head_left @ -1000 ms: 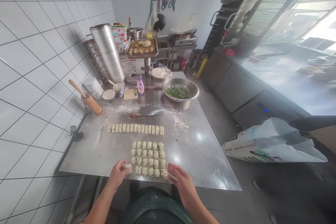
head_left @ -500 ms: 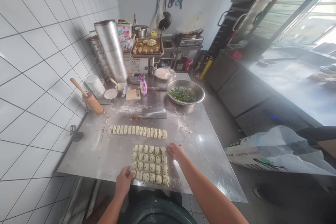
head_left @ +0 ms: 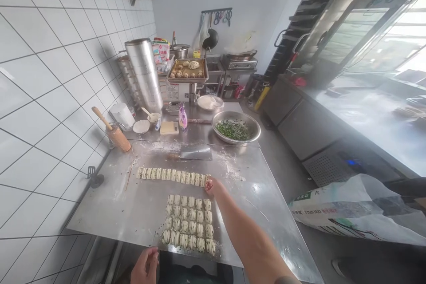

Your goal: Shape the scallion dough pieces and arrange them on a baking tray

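Right hand has reached forward from the near block of dough to the far row, its fingertips bunched together against that row's right end piece. Whether this grip is clamped on the piece cannot be told. Left hand has drawn back to the desk's near edge, its fingers loosely curled and apart, with nothing visible in them. The far row of scallion dough pieces runs left to right across the stainless steel desk, and the near block of dough pieces sits in tight rows closer in, just left of the right forearm. A cleaver lies just beyond the far row – a steel bowl of chopped scallions stands farther off, to the right.
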`<state>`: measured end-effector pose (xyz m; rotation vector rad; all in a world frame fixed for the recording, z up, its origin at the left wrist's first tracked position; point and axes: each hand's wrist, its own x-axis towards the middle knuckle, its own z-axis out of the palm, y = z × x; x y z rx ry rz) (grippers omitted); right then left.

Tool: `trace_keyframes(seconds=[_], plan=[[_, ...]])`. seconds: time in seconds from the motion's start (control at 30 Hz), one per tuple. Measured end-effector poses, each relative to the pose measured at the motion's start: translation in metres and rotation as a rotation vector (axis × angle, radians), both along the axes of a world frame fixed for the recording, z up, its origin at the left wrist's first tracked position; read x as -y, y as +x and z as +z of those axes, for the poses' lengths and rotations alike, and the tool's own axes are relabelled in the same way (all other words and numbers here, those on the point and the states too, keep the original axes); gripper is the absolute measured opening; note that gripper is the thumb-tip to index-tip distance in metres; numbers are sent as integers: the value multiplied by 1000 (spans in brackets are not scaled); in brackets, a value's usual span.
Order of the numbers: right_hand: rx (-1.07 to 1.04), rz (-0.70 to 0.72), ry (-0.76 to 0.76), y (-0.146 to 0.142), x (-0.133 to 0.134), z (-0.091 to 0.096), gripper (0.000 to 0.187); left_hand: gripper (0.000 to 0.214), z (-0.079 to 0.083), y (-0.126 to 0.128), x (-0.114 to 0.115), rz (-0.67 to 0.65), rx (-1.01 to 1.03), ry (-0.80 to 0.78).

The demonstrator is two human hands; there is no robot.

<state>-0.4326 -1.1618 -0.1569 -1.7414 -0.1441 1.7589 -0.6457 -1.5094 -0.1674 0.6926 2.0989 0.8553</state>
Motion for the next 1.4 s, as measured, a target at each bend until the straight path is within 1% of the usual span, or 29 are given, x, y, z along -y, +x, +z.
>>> trace_keyframes(seconds=[0.1, 0.17, 0.2, 0.23, 0.3, 0.33, 0.37, 0.43, 0.5, 0.57, 0.63, 0.7, 0.8, 0.87, 0.93, 0.97, 1.0, 1.03, 1.1, 1.17, 1.23, 1.3, 1.37, 1.4], plan=[[-11, -27, -22, 13, -4, 18, 24, 83, 18, 7, -6, -59, -21, 28], [-19, -48, 13, 23, 1, 34, 22, 76, 33, 9, -12, -113, -27, 57], [-32, -52, 46, 28, 8, 43, 19, 71, 41, 9, -16, -153, -34, 81], [-54, -49, 84, 33, 19, 52, 16, 65, 49, 10, -21, -204, -49, 115], [-129, -17, 165, 39, 52, 70, 6, 53, 63, 13, -34, -336, -111, 209], [-178, 11, 197, 40, 74, 79, 1, 48, 70, 15, -42, -409, -154, 263], [-228, 42, 218, 41, 98, 86, 4, 44, 76, 18, -51, -483, -200, 319], [-326, 113, 234, 39, 148, 98, 2, 40, 85, 24, -68, -619, -300, 442], [-495, 190, 255, 37, 195, 108, 16, 43, 94, 29, -83, -748, -386, 553], [-616, 234, 284, 36, 230, 120, 27, 51, 104, 32, -91, -914, -419, 633], [-680, 281, 298, 39, 252, 136, 30, 57, 115, 32, -93, -1094, -394, 681], [-709, 336, 275, 44, 263, 152, 28, 58, 129, 31, -89, -1217, -349, 719], [-734, 430, 217, 54, 272, 168, 22, 60, 152, 33, -82, -1283, -293, 760], [-736, 526, 214, 58, 277, 173, 28, 59, 166, 36, -81, -1320, -266, 773], [-702, 623, 278, 59, 281, 175, 37, 57, 177, 40, -81, -1336, -251, 760], [-670, 657, 342, 58, 283, 175, 41, 55, 181, 42, -81, -1320, -240, 740], [-625, 674, 437, 57, 285, 174, 43, 51, 184, 45, -80, -1284, -220, 711], [-567, 671, 556, 56, 287, 174, 42, 45, 187, 48, -79, -1232, -183, 674], [-404, 645, 795, 52, 290, 170, 38, 33, 190, 58, -73, -1081, -71, 583], [-222, 633, 954, 50, 293, 164, 31, 30, 192, 70, -65, -906, 75, 483], [-85, 639, 1021, 48, 296, 155, 23, 27, 195, 84, -54, -788, 258, 359], [-5, 638, 1072, 47, 298, 147, 20, 26, 197, 94, -42, -725, 489, 209], [71, 646, 1132, 46, 300, 141, 24, 30, 200, 97, -31, -658, 703, 86], [117, 654, 1171, 47, 301, 138, 27, 32, 201, 96, -28, -604, 786, 45]])
